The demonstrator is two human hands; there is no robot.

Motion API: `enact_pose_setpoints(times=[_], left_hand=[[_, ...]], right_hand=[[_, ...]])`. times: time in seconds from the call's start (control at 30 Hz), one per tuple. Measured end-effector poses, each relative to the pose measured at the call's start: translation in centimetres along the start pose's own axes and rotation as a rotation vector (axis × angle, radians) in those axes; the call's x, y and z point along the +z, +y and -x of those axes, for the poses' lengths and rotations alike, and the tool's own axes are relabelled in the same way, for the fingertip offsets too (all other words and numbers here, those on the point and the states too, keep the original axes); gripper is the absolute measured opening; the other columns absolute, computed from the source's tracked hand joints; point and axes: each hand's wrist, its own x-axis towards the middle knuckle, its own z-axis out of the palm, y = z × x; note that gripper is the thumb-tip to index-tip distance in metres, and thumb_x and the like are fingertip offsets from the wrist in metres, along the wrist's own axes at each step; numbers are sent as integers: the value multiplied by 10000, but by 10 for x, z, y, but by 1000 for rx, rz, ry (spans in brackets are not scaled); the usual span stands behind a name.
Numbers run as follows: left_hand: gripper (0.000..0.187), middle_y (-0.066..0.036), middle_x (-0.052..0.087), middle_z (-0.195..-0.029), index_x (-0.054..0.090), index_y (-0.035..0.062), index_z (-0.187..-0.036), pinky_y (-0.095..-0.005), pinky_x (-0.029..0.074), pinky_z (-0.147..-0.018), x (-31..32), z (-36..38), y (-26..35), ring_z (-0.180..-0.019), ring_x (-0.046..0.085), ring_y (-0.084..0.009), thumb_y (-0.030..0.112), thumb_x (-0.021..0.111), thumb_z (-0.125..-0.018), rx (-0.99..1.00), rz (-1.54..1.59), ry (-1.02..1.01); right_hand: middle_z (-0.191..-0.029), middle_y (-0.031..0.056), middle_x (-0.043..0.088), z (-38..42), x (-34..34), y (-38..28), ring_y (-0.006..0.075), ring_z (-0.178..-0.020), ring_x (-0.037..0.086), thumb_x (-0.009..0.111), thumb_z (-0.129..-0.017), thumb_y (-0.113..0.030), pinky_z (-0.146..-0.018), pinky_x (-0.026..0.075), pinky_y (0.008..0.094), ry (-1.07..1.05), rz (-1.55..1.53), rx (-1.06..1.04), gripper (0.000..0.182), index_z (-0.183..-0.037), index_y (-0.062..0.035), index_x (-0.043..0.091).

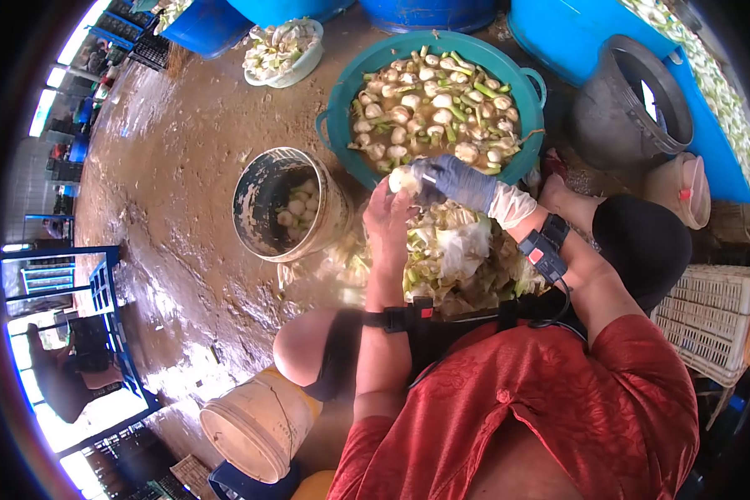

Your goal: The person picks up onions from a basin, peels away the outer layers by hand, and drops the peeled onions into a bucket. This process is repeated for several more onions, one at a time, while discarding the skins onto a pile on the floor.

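Wet, brown concrete floor [175, 167], open and bare along the left stretch toward the doorway; crowded along the far edge and the right side.

Left hand [389, 215]: bare, fingers curled around a pale bulb [403, 178], held just above the heap of trimmings. Right hand [457, 180]: in a blue glove with a white cuff, closed against the same bulb from the right; fingertips hidden, so cannot tell whether a blade is held. Bulb located between both hands, just at the near rim of the teal basin [342, 125].

Teal basin: one, two handles, filled with murky water and many floating white bulbs and green stalk pieces; too many to count. Directly beyond the hands, touching range.

Dark bucket [262, 196]: one, tilted toward the hands, just left of them, several peeled bulbs inside.

Heap of leaves and peelings [462, 258]: one, under the forearms, between the knees, blocking the floor there.

White bowl [285, 57]: one, at the far edge, filled with trimmed pieces.

Black tub [633, 108]: one, right of the basin, close beside it. Blue drums [558, 29] along the far edge: at least four, partly cut off.

Cream bucket [254, 425]: one, near left knee, lying tilted. White crate [712, 312]: one, at the right edge.
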Motion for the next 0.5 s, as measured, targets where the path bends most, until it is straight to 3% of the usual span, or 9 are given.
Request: enact_pose_setpoints(times=[0.03,0.07,0.2,0.27,0.3,0.37,0.5], left_hand=[[487,-131,633,-967,455,-75,-1252,-250,516,-677,1,1,1,-790,611,-148,204,594,-878,17,18,10],[487,-131,633,-967,455,-75,-1252,-250,516,-677,1,3,1,-790,611,-148,204,594,-878,20,19,7],[431,-107,623,-938,499,-47,-1214,-296,541,-678,3,9,7,-798,648,-215,191,608,-872,-23,-25,4],[404,-111,626,-934,510,-51,-1199,-297,546,-664,4,11,9,-782,652,-221,175,600,-876,-5,-7,-14],[379,-115,628,-936,515,-52,-1189,-299,547,-660,4,11,9,-779,653,-222,160,586,-883,-29,44,-16],[356,-119,631,-937,520,-53,-1180,-301,548,-657,3,12,9,-776,654,-224,145,572,-889,-51,95,-19],[359,-136,629,-942,503,-80,-1190,-289,546,-634,4,12,15,-740,644,-205,86,562,-878,-100,178,-21]], right_hand=[[-658,127,609,-1,3,11,221,-603,609,438,-944,-364,-584,472,326,69,308,-308,394,-959,-9,607],[-652,175,578,-6,5,16,312,-611,578,505,-909,-272,-615,453,369,136,478,-312,300,-926,10,606],[-656,207,550,-4,9,17,370,-620,533,508,-884,-198,-616,449,389,118,415,-207,233,-871,11,611],[-641,170,583,-2,11,18,309,-605,571,519,-863,-161,-602,448,383,209,250,-170,199,-821,8,617],[-641,170,583,-1,9,19,309,-605,571,519,-863,-161,-602,448,383,210,250,-171,199,-821,8,617],[-678,123,638,1,2,19,227,-643,620,532,-859,-159,-610,470,353,137,123,-132,195,-834,6,632],[-736,84,669,8,4,10,153,-684,624,563,-846,-158,-624,486,307,146,153,-29,184,-843,11,637]])
